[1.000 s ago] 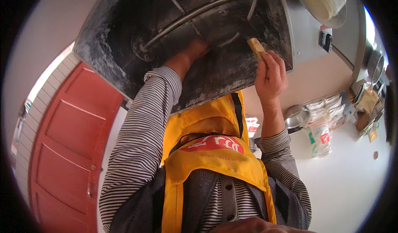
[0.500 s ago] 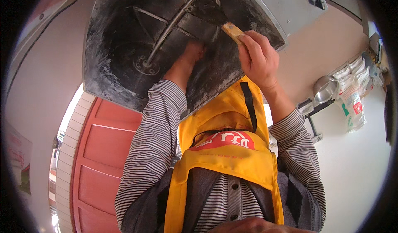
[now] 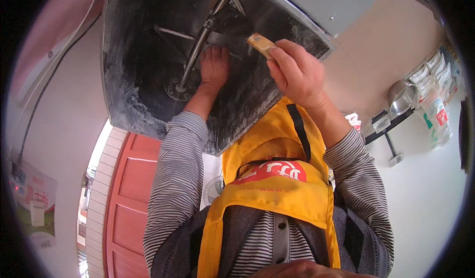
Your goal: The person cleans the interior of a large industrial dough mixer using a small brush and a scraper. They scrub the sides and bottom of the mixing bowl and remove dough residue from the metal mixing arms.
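A dark, flour-smeared metal tub of a mixer takes up the top of the view. Inside it a steel mixing shaft with side rods runs up from a round hub. My left hand reaches into the tub beside the shaft, its back toward me. Its fingers lie side by side, stretched toward a side rod; whether they touch the rod is unclear. Over the tub's right part, my right hand is closed round the wooden handle of a scraper. The scraper's dark blade blends into the tub.
A grey metal panel adjoins the tub's upper right edge. Farther right are a steel bowl and several plastic packages. A red panelled door stands at lower left, and a cable runs along the left wall.
My left hand has moved left toward the shaft, its fingers now visible. My right hand has shifted slightly left with the scraper. The whole view has moved a little.
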`<state>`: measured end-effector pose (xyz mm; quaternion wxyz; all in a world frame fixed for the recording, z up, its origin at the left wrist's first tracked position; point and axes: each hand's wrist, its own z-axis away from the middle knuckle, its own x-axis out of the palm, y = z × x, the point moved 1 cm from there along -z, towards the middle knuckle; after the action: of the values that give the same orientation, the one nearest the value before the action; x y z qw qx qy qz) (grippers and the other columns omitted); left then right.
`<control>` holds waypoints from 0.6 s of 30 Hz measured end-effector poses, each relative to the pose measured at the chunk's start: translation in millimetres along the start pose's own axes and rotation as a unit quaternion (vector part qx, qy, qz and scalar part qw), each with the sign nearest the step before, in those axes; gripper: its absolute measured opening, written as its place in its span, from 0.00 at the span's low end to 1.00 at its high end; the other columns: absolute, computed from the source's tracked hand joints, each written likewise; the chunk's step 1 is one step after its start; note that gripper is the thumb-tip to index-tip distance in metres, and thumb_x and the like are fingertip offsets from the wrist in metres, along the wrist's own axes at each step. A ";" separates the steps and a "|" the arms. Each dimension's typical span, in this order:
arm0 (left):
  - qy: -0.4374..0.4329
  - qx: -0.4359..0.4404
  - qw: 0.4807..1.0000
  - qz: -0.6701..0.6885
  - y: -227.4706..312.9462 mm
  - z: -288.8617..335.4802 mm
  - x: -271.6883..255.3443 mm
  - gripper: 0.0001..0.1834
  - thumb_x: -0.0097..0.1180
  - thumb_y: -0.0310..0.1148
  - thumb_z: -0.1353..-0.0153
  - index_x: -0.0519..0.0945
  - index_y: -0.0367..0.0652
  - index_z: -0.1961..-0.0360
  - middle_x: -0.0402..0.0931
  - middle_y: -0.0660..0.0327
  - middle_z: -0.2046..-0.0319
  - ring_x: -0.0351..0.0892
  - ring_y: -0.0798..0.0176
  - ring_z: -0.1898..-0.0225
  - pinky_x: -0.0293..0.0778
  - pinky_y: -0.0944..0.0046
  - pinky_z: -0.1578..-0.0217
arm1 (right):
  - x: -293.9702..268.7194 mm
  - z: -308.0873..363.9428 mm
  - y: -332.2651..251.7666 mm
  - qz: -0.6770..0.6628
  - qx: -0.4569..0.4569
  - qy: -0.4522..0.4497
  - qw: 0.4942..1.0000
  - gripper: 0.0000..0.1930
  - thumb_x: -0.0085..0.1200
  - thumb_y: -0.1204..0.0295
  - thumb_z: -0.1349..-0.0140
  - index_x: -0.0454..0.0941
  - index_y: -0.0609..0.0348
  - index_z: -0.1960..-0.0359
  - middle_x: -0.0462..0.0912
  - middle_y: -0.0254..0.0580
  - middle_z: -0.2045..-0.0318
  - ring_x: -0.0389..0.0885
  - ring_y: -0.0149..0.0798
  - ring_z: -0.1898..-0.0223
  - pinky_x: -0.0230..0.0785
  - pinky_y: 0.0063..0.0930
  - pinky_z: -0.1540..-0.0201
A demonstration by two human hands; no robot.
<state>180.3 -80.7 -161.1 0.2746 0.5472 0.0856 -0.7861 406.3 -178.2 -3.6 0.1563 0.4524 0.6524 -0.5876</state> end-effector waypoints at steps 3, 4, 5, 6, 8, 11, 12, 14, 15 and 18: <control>-0.067 0.108 0.986 -0.105 -12.5 -9.6 17.7 0.18 0.52 0.36 0.40 0.81 0.46 0.50 0.75 0.56 0.46 0.73 0.48 0.46 0.66 0.46 0.44 | -3.0 0.6 -0.9 -0.019 0.005 0.006 1.000 0.13 0.65 0.74 0.45 0.80 0.60 0.58 0.82 0.46 0.59 0.84 0.43 0.67 0.78 0.30 0.67; -0.098 0.117 0.983 -0.100 -12.6 -16.3 26.8 0.19 0.51 0.36 0.39 0.80 0.46 0.48 0.75 0.55 0.45 0.73 0.49 0.45 0.66 0.46 0.43 | -3.1 -1.0 -0.5 -0.025 0.004 -0.003 1.000 0.13 0.66 0.74 0.45 0.80 0.60 0.58 0.82 0.46 0.58 0.84 0.43 0.66 0.78 0.30 0.67; -0.129 0.127 0.979 -0.095 -9.9 -24.0 36.8 0.19 0.50 0.36 0.38 0.79 0.46 0.46 0.75 0.54 0.44 0.73 0.50 0.44 0.65 0.46 0.42 | -4.3 -2.8 -1.3 -0.030 0.004 -0.010 0.999 0.14 0.66 0.74 0.45 0.80 0.59 0.57 0.82 0.46 0.58 0.84 0.43 0.66 0.78 0.30 0.67; -0.159 0.144 0.973 -0.089 0.4 -37.3 36.6 0.20 0.48 0.36 0.37 0.78 0.46 0.44 0.74 0.54 0.43 0.73 0.51 0.43 0.65 0.46 0.42 | -6.5 -1.7 0.3 -0.029 0.009 -0.018 0.999 0.14 0.66 0.73 0.45 0.80 0.59 0.57 0.82 0.46 0.58 0.84 0.43 0.66 0.78 0.31 0.67; -0.309 0.102 0.945 -0.031 19.0 -48.7 33.7 0.22 0.45 0.35 0.33 0.74 0.47 0.39 0.72 0.54 0.39 0.70 0.54 0.38 0.62 0.45 0.38 | -3.7 3.6 1.2 -0.023 0.010 -0.016 1.000 0.15 0.66 0.72 0.45 0.79 0.58 0.57 0.82 0.45 0.58 0.84 0.42 0.67 0.78 0.30 0.68; -0.304 0.061 0.951 -0.013 10.4 -51.9 20.5 0.22 0.45 0.35 0.33 0.74 0.46 0.39 0.73 0.54 0.40 0.71 0.55 0.39 0.63 0.46 0.39 | -3.5 0.4 1.8 -0.036 -0.009 0.016 0.999 0.15 0.66 0.71 0.45 0.79 0.59 0.57 0.81 0.47 0.59 0.83 0.42 0.69 0.78 0.29 0.69; -0.270 0.055 0.961 -0.010 2.2 -50.9 11.8 0.22 0.45 0.35 0.33 0.74 0.46 0.39 0.73 0.54 0.40 0.71 0.55 0.40 0.63 0.46 0.39 | -2.9 0.2 2.3 -0.042 -0.016 0.023 0.999 0.15 0.66 0.71 0.45 0.79 0.59 0.57 0.81 0.47 0.59 0.83 0.42 0.69 0.78 0.29 0.69; -0.143 0.069 0.987 -0.005 -5.2 -57.7 -7.0 0.21 0.46 0.35 0.33 0.74 0.46 0.39 0.73 0.54 0.41 0.72 0.55 0.41 0.64 0.47 0.40 | -3.6 4.1 3.6 -0.045 -0.004 0.035 0.998 0.15 0.66 0.71 0.45 0.79 0.59 0.56 0.81 0.48 0.59 0.83 0.42 0.70 0.78 0.28 0.70; -0.079 0.076 0.994 0.001 -9.5 -65.2 -17.6 0.21 0.46 0.35 0.33 0.74 0.45 0.39 0.74 0.54 0.41 0.72 0.55 0.41 0.64 0.47 0.40 | -4.6 4.4 4.0 -0.049 -0.003 0.040 0.998 0.15 0.66 0.71 0.45 0.79 0.59 0.56 0.81 0.48 0.59 0.83 0.42 0.70 0.78 0.28 0.70; 0.022 0.097 0.995 0.011 -24.5 -100.3 -29.2 0.21 0.46 0.35 0.33 0.74 0.45 0.40 0.74 0.54 0.42 0.73 0.55 0.42 0.65 0.49 0.41 | -1.9 5.7 6.3 -0.054 -0.011 0.061 0.997 0.16 0.66 0.70 0.45 0.79 0.60 0.56 0.80 0.48 0.59 0.83 0.42 0.70 0.78 0.27 0.71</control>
<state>256.3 -6.7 -177.4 0.2268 0.5894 0.0089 -0.7753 410.4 -184.8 -7.6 0.0890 0.4494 0.6906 -0.5597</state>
